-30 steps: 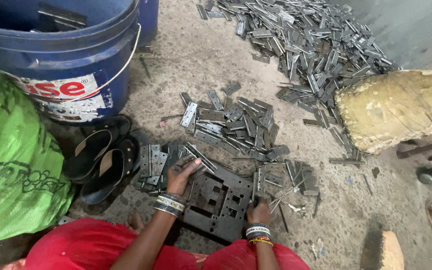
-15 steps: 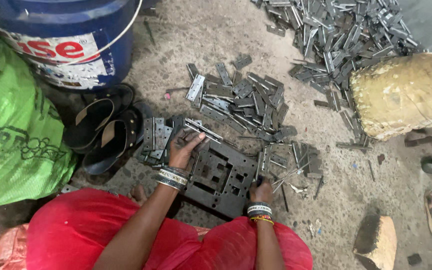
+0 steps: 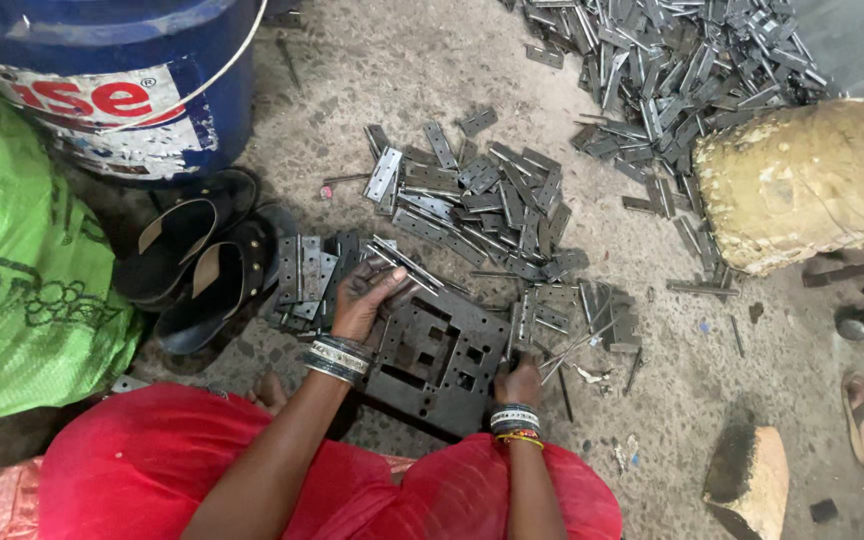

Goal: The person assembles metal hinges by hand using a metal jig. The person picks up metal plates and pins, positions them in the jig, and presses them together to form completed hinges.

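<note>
**Hands at perforated steel plate, floor level**

Dark steel plate [image 3: 442, 360] lies flat on the concrete floor [image 3: 372, 80] just in front of the person's knees. Roughly rectangular, dull black-grey, with square cut-outs and small round holes. Left hand [image 3: 364, 300] rests at the plate's upper-left corner, fingers curled around thin metal rods [image 3: 407, 265]; exact closure cannot be told. Right hand [image 3: 520, 382] sits at the plate's right edge, fingers bent, pinching at small hinge pieces [image 3: 537, 318]; what it has hold of is unclear. Loose hinge leaves [image 3: 482, 200] lie heaped just beyond the plate.
</note>
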